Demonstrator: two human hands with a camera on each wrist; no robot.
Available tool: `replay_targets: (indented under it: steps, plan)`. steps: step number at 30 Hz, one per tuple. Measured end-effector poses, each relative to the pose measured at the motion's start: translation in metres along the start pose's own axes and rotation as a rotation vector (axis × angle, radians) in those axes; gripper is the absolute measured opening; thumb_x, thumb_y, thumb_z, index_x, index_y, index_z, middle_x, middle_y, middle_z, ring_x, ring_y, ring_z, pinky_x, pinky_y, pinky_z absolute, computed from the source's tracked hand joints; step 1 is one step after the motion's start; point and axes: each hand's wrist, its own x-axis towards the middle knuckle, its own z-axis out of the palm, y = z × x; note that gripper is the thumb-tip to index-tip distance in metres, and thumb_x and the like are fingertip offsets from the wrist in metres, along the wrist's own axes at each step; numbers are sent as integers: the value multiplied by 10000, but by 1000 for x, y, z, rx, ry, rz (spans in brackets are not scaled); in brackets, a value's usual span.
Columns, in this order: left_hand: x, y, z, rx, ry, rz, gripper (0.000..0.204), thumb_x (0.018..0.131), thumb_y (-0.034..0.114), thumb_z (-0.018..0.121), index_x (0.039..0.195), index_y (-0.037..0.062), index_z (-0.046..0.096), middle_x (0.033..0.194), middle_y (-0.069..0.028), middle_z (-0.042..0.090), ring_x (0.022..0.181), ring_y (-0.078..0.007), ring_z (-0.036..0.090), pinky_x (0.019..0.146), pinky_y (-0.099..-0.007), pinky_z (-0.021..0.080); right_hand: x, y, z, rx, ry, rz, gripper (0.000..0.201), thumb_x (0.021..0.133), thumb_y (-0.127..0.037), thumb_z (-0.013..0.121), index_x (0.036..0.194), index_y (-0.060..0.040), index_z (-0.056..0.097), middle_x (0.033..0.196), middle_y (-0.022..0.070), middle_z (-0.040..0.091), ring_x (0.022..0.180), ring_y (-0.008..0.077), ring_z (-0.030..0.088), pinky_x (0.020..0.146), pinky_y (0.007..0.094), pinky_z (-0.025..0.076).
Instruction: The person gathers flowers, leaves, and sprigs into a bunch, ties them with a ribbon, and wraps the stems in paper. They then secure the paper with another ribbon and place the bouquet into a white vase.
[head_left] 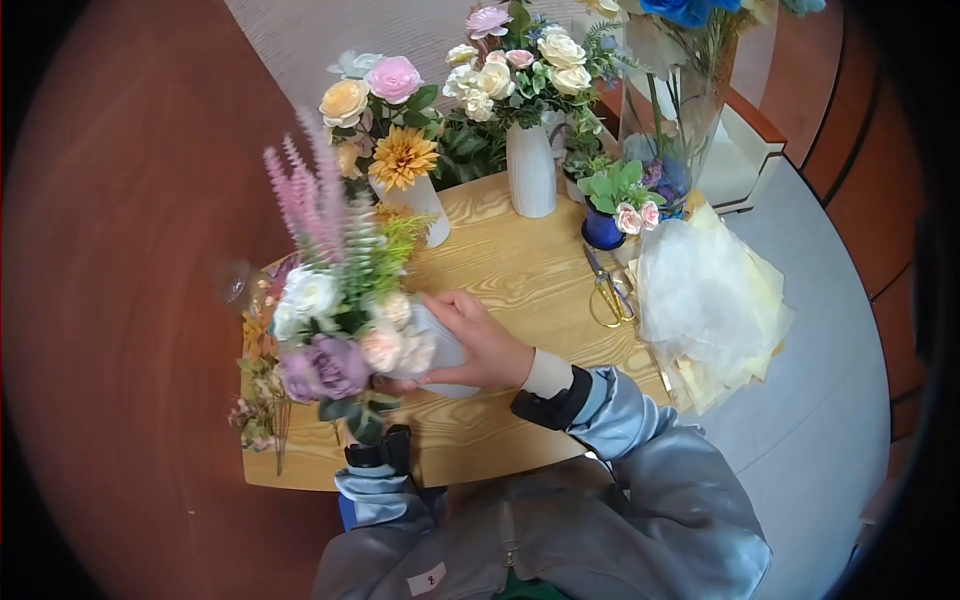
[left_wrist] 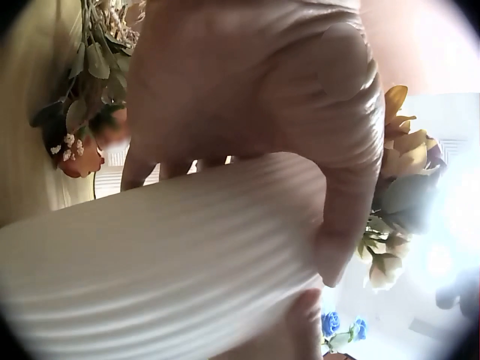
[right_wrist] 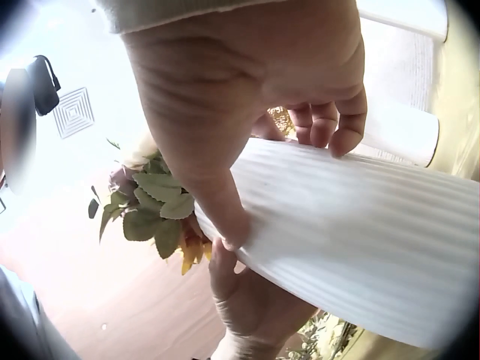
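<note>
A white ribbed vase (head_left: pixel 440 350) is tilted over the near left of the table, its neck toward the left. Out of it spread a purple peony-like bloom (head_left: pixel 326 368), white and pale peach blooms, and pink flower spikes (head_left: pixel 292 195), blurred in the head view. My right hand (head_left: pixel 482 342) grips the vase near its neck, thumb on one side and fingers round the other. On the opposite side my left hand (left_wrist: pixel 255 97) holds it too, mostly hidden under the flowers in the head view. In the right wrist view both thumbs meet near the neck.
Loose flower stems (head_left: pixel 262 400) lie along the left table edge. Gold-handled scissors (head_left: pixel 608 295) and wrapping paper sheets (head_left: pixel 712 305) lie at the right. Behind stand two filled white vases (head_left: pixel 531 170), a small blue pot (head_left: pixel 602 230) and a tall clear vase (head_left: pixel 690 125).
</note>
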Motion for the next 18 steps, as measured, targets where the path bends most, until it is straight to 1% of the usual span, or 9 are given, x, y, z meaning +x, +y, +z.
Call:
replay_targets:
  steps: [1, 3, 4, 5, 11, 12, 14, 16, 18]
  plan:
    - [-24, -6, -1, -9, 0, -19, 397, 715, 129, 617, 1086, 32, 514, 1090, -125, 520, 1043, -261, 472, 915, -346, 352, 1, -5, 0, -19, 9, -20, 871, 622, -352, 718, 1279, 17, 282, 1069, 176, 389, 1000, 314, 390, 858, 350, 353]
    - [-44, -10, 2, -28, 6, -60, 397, 717, 131, 617, 1087, 32, 513, 1092, -125, 519, 1045, -261, 471, 917, -346, 350, 4, -10, 2, 17, 16, -25, 862, 635, -348, 714, 1286, 11, 278, 1073, 178, 386, 998, 306, 393, 862, 345, 347]
    - [-8, -4, -5, -38, 12, -81, 397, 718, 132, 617, 1088, 32, 513, 1093, -125, 518, 1046, -261, 470, 918, -346, 349, 5, -13, 3, 45, 17, -31, 852, 648, -344, 709, 1292, 6, 274, 1077, 180, 382, 996, 299, 397, 866, 341, 341]
    - [4, -2, -4, -50, 20, -101, 397, 718, 133, 616, 1088, 31, 512, 1094, -126, 518, 1047, -261, 470, 919, -347, 349, 7, -16, 3, 52, 17, -34, 852, 648, -344, 709, 1292, 6, 274, 1077, 180, 382, 996, 299, 397, 866, 341, 341]
    - [-3, -8, -11, -133, 74, -195, 397, 724, 137, 614, 1092, 30, 510, 1101, -126, 515, 1053, -261, 466, 925, -347, 344, 13, -22, 3, 20, 12, -70, 836, 662, -320, 686, 1305, -2, 257, 1082, 179, 373, 1002, 300, 388, 867, 337, 339]
    - [4, -9, -15, -152, 83, -209, 397, 724, 138, 614, 1092, 30, 510, 1102, -126, 514, 1054, -261, 466, 926, -347, 343, 13, -21, 2, 24, 4, -65, 838, 658, -309, 687, 1306, -3, 253, 1083, 178, 373, 1004, 303, 387, 869, 339, 337]
    - [6, -8, -15, -191, 102, -234, 397, 726, 140, 614, 1093, 30, 509, 1104, -127, 513, 1056, -261, 465, 928, -347, 342, 13, -19, 2, 25, -9, -62, 841, 654, -298, 689, 1307, -3, 248, 1083, 178, 372, 1005, 305, 386, 872, 341, 335]
    - [10, -8, -1, -236, 121, -256, 397, 728, 141, 613, 1095, 29, 508, 1106, -127, 512, 1058, -261, 464, 930, -347, 340, 13, -14, 2, 21, -10, -67, 834, 645, -285, 695, 1295, 3, 260, 1094, 184, 374, 1024, 316, 380, 884, 352, 328]
    - [7, -12, -4, -285, 144, -276, 397, 730, 143, 612, 1096, 29, 507, 1108, -127, 511, 1060, -261, 463, 932, -347, 339, 12, -4, 4, -1, -5, -78, 842, 631, -297, 705, 1283, 11, 270, 1089, 179, 381, 1017, 319, 380, 885, 360, 326]
